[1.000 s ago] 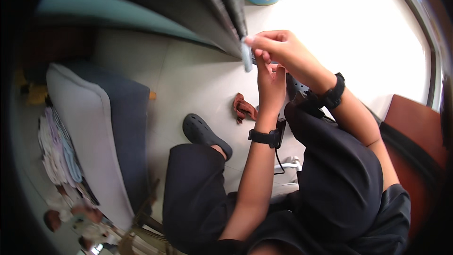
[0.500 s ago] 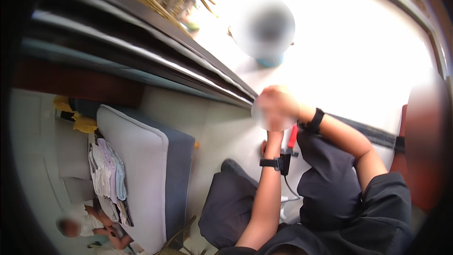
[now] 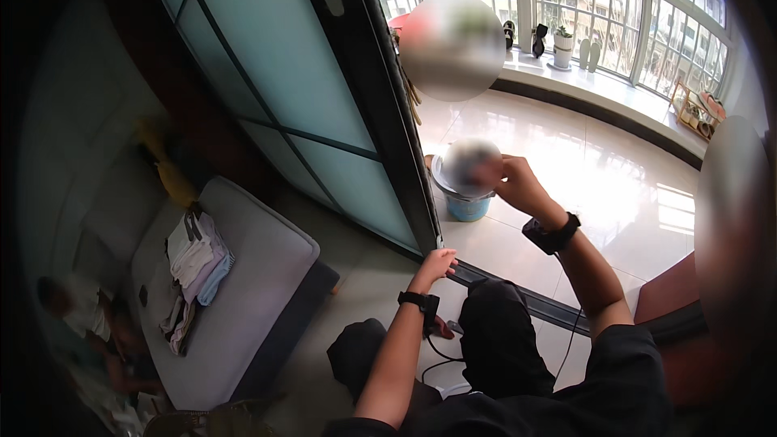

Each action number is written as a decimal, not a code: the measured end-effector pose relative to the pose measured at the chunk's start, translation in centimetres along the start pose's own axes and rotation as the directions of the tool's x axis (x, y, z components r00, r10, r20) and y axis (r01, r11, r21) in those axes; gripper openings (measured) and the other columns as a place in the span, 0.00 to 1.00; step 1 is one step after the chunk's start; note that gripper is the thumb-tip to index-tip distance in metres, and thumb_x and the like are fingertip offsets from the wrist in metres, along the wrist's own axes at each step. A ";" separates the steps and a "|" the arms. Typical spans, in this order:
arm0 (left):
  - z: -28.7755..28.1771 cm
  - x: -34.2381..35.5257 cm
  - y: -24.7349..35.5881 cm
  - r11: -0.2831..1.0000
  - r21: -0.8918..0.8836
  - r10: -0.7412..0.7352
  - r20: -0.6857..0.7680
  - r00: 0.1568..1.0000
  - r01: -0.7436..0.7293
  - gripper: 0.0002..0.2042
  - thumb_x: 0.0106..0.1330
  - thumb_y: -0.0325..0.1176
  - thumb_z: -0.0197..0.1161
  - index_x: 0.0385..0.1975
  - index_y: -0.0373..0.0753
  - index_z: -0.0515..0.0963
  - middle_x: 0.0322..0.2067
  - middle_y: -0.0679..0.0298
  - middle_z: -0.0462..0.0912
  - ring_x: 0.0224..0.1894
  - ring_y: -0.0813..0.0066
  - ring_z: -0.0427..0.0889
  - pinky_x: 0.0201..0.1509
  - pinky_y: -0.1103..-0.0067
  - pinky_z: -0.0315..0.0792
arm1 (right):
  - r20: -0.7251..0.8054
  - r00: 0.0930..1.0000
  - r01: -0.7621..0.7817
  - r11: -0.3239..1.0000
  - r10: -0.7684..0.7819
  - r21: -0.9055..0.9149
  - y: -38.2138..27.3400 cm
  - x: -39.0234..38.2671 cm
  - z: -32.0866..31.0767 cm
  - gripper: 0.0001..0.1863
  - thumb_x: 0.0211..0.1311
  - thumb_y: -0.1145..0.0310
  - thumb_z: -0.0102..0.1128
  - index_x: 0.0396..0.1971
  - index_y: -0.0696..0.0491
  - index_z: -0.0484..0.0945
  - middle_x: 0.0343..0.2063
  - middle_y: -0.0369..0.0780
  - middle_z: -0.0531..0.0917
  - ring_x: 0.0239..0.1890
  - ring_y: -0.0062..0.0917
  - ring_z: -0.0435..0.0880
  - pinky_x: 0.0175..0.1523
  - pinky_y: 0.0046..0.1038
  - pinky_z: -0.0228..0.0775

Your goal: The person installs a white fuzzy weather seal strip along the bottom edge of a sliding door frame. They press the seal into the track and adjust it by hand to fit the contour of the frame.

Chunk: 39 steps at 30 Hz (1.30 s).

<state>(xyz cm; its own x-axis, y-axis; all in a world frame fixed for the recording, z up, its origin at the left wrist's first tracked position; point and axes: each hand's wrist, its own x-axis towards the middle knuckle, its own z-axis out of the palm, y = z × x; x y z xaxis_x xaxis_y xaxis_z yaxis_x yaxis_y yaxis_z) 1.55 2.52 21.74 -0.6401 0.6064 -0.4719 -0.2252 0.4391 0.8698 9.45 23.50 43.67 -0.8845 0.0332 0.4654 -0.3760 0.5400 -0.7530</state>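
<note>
My right hand [image 3: 518,185] reaches out over a bucket [image 3: 468,209] with a blue lower part, standing on the pale tiles beyond the doorway. A blurred patch covers its fingertips and the bucket's mouth, so what they touch is hidden. My left hand [image 3: 438,265] is low at the near bottom corner of a sliding door [image 3: 356,97] with a dark frame and frosted panes. Its fingers point right, partly stretched and apart, with nothing plain in them. Each wrist bears a black strapped device with a cable.
A dark door track [image 3: 550,307] crosses the floor before my knees. At left, folded clothes [image 3: 198,255] lie on a grey sofa [image 3: 251,275], with a person [image 3: 89,307] beyond. A potted plant [image 3: 563,47] and shoes stand on the window ledge [image 3: 619,85].
My hands were together by the door edge; now they are apart. The right has reached forward to the bucket, the left stays low by the door. The view has tilted up toward the windows.
</note>
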 end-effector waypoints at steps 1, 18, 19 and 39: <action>1.0 -1.2 1.5 0.999 -0.006 0.042 -0.036 0.998 -0.042 0.15 0.66 0.37 0.50 0.48 0.42 0.75 0.37 0.68 0.80 0.29 0.83 0.76 0.34 0.84 0.69 | -0.041 0.998 -0.034 0.985 0.042 0.171 -3.0 -1.1 -2.9 0.05 0.61 0.76 0.56 0.31 0.61 0.79 0.36 0.41 0.82 0.35 0.25 0.81 0.42 0.26 0.75; -2.0 -15.7 8.7 0.890 -0.016 0.446 -0.171 0.879 -0.455 0.13 0.66 0.30 0.48 0.46 0.37 0.77 0.36 0.65 0.82 0.28 0.83 0.77 0.32 0.86 0.69 | -0.004 0.598 0.424 0.321 -0.802 -0.847 -37.1 -11.7 -18.3 0.27 0.55 0.69 0.63 0.55 0.50 0.67 0.52 0.43 0.72 0.51 0.33 0.74 0.52 0.34 0.70; -2.1 -16.3 8.8 0.896 0.002 0.436 -0.190 0.880 -0.444 0.13 0.66 0.30 0.48 0.45 0.37 0.78 0.34 0.66 0.82 0.28 0.83 0.77 0.32 0.86 0.69 | -0.017 0.622 0.394 0.332 -0.783 -0.857 -37.1 -11.4 -18.4 0.26 0.55 0.69 0.63 0.55 0.50 0.68 0.52 0.43 0.72 0.51 0.33 0.75 0.52 0.34 0.70; -8.3 -20.2 5.7 0.760 -0.367 0.354 -0.458 0.815 -0.536 0.11 0.68 0.30 0.49 0.41 0.38 0.79 0.32 0.67 0.81 0.28 0.86 0.78 0.34 0.88 0.73 | -0.061 0.916 0.399 0.916 -0.397 0.036 -29.6 -11.1 -4.7 0.24 0.53 0.74 0.62 0.52 0.46 0.70 0.41 0.41 0.76 0.43 0.32 0.78 0.47 0.32 0.73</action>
<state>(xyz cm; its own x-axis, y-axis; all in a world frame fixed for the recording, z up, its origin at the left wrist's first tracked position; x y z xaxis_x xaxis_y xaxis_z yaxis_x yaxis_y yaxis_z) 7.06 -12.74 37.47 -0.9383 0.3457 -0.0106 -0.0975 -0.2350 0.9671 31.73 11.07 62.97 -0.6442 -0.1329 0.7532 -0.7076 0.4773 -0.5210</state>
